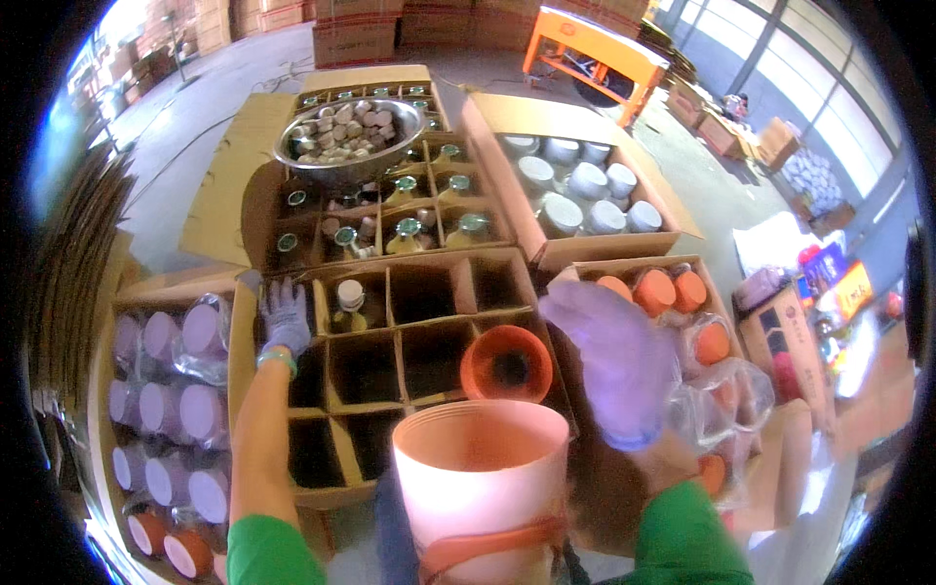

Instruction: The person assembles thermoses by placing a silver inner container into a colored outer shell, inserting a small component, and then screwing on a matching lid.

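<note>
My left hand (pixel 285 314), in a lavender glove, rests with its fingers stretched out at the left wall of a divided carton (pixel 375 343). One glass bottle with a whitish stopper (pixel 351 295) stands in a cell beside it. My right hand (pixel 616 366), gloved alike, is smeared by motion over the carton's right side; its fingers cannot be made out. Between my arms, close to me, stands a pale pink open cylinder (pixel 478 492) with an orange strap round it. An orange round open container (pixel 531 343) sits just behind it, over the carton's cells.
A metal bowl of stoppers (pixel 322 168) rests on a farther carton of open glass bottles (pixel 408 232). Cartons hold white-topped canisters (pixel 562 213), orange-topped canisters (pixel 654 291) and lavender-topped ones (pixel 164 407). Flattened cardboard (pixel 73 263) is stacked at left; an orange-framed table (pixel 592 54) stands behind.
</note>
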`<state>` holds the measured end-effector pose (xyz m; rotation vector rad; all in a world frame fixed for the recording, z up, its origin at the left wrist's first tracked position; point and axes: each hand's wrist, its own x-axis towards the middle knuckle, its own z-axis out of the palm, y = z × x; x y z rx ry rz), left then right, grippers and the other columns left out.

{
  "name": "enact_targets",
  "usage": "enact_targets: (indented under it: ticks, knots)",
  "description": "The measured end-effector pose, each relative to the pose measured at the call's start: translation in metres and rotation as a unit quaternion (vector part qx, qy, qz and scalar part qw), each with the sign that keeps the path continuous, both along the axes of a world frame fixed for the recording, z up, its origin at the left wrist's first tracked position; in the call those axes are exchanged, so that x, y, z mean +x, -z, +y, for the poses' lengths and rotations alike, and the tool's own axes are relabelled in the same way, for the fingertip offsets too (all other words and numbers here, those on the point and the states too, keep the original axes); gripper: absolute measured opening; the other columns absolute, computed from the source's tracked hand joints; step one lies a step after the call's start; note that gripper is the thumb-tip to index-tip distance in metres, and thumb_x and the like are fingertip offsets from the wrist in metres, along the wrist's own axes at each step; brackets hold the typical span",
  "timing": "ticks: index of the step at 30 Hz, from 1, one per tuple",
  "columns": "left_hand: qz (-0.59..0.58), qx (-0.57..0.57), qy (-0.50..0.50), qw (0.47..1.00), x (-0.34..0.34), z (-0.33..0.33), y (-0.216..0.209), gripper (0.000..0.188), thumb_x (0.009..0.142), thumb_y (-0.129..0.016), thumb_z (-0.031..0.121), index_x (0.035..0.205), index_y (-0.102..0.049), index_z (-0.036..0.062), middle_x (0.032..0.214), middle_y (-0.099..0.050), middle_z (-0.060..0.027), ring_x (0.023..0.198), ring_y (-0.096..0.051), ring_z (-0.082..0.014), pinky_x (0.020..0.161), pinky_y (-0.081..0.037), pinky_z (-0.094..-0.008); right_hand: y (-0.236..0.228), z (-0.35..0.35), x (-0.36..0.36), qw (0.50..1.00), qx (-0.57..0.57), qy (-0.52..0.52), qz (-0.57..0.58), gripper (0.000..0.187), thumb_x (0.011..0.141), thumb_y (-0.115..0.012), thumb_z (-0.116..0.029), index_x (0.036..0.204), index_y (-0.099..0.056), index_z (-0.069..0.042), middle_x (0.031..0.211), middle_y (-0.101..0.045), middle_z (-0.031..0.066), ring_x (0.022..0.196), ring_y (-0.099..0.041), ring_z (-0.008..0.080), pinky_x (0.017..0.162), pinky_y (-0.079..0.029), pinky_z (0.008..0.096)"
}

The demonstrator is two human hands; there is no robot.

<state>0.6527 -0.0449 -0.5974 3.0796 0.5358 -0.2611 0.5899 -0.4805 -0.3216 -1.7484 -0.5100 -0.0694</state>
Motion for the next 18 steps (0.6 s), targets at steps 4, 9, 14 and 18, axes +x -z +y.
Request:
enact_targets:
  ticks: [4,9,14,18]
  knots:
    - [-0.028,0.064,0.026,0.997,0.006,0.021,0.012,0.086,0.08,-0.068,0.021,0.154,-0.027,0.0103,0.155,-0.033,-0.0188,0.145,-0.026,-0.0354,0.12,-0.019,-0.0437,-0.039,0.029,-0.018,0.971,-0.068,-0.155,-0.169,0.035,0.101,-0.04,-0.017,0.116,-0.063,0.005,0.121,-0.066,0.0183,0.113,-0.063,0.0279,0.103,-0.046,0.0355]
    - [-0.025,-0.173,0.009,0.985,0.01,0.051,-0.001,0.102,0.069,-0.083,0.027,0.152,-0.027,0.0058,0.131,-0.057,-0.0244,0.124,-0.054,-0.0361,0.105,-0.045,-0.0423,-0.027,0.047,-0.007,0.931,-0.024,-0.353,-0.089,0.041,0.103,-0.039,-0.025,0.12,-0.061,0.005,0.121,-0.066,0.0174,0.113,-0.063,0.027,0.104,-0.046,0.0356]
    - [-0.046,-0.064,-0.066,0.995,0.007,0.017,0.003,0.088,0.066,-0.085,0.027,0.14,-0.044,0.0041,0.128,-0.056,-0.0276,0.124,-0.054,-0.04,0.105,-0.045,-0.042,-0.01,0.052,0.006,0.896,0.053,-0.437,0.06,0.049,0.105,-0.037,-0.034,0.125,-0.058,0.006,0.121,-0.066,0.0165,0.113,-0.063,0.0261,0.105,-0.045,0.0357]
    - [-0.004,-0.072,-0.056,0.996,-0.001,0.023,-0.019,0.077,0.07,-0.081,0.034,0.132,-0.048,0.0034,0.128,-0.056,-0.0263,0.12,-0.055,-0.0419,0.101,-0.047,-0.046,0.019,0.041,0.027,0.873,0.144,-0.407,0.227,0.056,0.106,-0.036,-0.04,0.129,-0.055,0.007,0.121,-0.066,0.0158,0.113,-0.063,0.0254,0.106,-0.044,0.0358]
